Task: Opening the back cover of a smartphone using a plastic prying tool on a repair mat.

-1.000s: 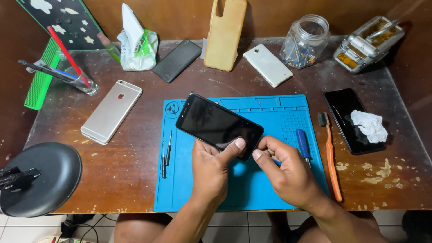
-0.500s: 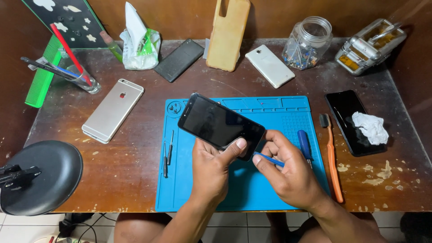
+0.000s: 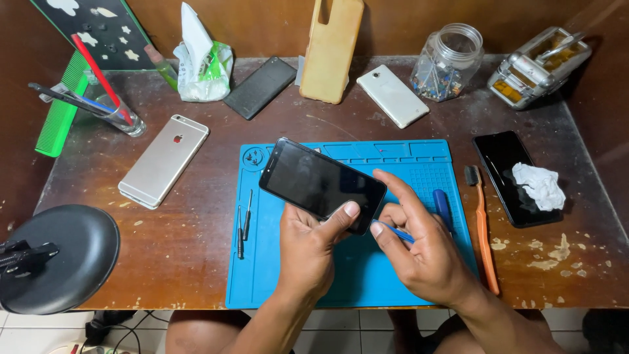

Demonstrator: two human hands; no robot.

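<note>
- Since the earlier frames little has changed: the black smartphone (image 3: pixel 321 184) stays tilted above the blue silicone mat (image 3: pixel 393 275), only the view has drifted slightly.
- The left hand (image 3: pixel 308 252) clamps the phone's near edge, thumb on the glossy glass.
- The right hand (image 3: pixel 419 252) pinches a thin blue tool (image 3: pixel 395 232) at the phone's right corner; its tip is hidden.
- A rubbery orange brush (image 3: pixel 483 236) lies to the right.

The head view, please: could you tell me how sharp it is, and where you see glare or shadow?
Head view: sharp throughout, no motion blur on the left hand or right hand; soft, faint reflection on the black phone screen they hold, no harsh glare; the glass jar shows small highlights; the table back corners fall into shadow; straight edges bow slightly, wide-angle.
</note>
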